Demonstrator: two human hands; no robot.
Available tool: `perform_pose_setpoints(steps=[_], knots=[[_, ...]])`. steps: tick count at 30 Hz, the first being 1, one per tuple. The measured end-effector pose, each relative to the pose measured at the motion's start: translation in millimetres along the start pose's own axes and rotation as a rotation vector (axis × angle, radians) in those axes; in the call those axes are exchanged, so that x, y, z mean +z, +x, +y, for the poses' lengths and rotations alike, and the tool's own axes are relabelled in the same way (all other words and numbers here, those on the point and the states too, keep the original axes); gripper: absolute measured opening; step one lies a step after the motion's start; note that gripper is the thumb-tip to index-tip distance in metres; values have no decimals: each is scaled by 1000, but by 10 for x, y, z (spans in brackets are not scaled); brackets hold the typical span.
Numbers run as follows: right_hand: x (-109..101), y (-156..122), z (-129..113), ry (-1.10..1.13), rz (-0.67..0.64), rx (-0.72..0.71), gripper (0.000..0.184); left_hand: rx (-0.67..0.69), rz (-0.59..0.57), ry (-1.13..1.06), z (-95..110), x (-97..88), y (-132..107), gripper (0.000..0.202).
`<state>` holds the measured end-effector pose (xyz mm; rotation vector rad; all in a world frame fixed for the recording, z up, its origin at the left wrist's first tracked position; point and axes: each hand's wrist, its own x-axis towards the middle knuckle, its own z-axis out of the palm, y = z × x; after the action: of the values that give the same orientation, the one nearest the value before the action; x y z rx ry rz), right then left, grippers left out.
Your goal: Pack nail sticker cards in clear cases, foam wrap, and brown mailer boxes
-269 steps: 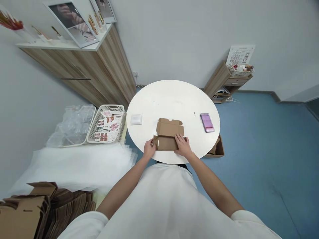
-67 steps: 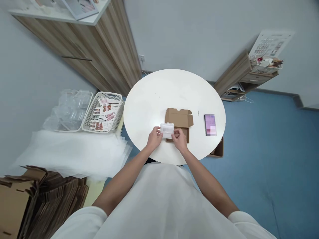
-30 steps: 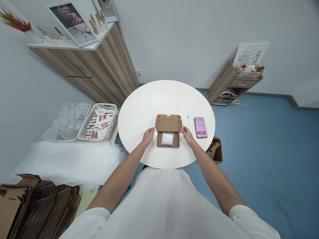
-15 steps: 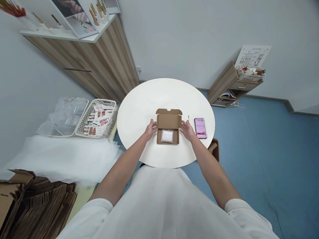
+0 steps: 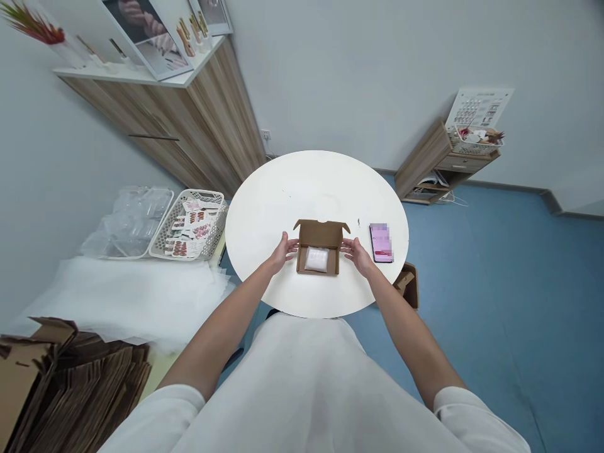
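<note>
A small brown cardboard box (image 5: 318, 273) stands on the white round table with its lid (image 5: 321, 234) raised and the lid's side flaps spread outward. Inside lies a white wrapped packet (image 5: 316, 259). My left hand (image 5: 282, 253) is at the box's left side, fingers stretched toward the lid's edge. On the opposite side, my right hand (image 5: 357, 254) has its fingers extended at the lid's right edge. Both hands look open; whether the fingertips press on the cardboard I cannot tell. A phone with a pink screen (image 5: 381, 243) lies right of my right hand.
Left of the table (image 5: 264, 189) are a basket of printed cards (image 5: 187, 228), a basket of clear plastic packs (image 5: 134, 221), white sheets (image 5: 123, 289) and stacked flat cardboard (image 5: 89, 390). An open carton (image 5: 409, 284) sits below the table's right edge.
The lid has tipped forward from lying back to nearly upright, and its side flaps now splay out. My hands have stayed beside the box, with the right fingers now at the lid's edge.
</note>
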<state>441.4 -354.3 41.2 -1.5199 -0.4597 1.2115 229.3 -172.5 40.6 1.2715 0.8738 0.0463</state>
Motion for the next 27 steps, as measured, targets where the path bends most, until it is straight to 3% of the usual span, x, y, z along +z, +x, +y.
perform_pose_setpoints(steps=[12, 18, 23, 27], knots=[[36, -312, 23, -61, -75, 133, 53, -86, -49, 134, -50, 50, -312, 71], [81, -358, 26, -155, -53, 147, 42, -107, 40, 218, -45, 169, -355, 57], [138, -349, 209, -287, 26, 93, 39, -32, 86, 322, -227, 241, -364, 60], [204, -306, 424, -468, 152, 61, 41, -24, 188, 576, -417, 302, -360, 66]])
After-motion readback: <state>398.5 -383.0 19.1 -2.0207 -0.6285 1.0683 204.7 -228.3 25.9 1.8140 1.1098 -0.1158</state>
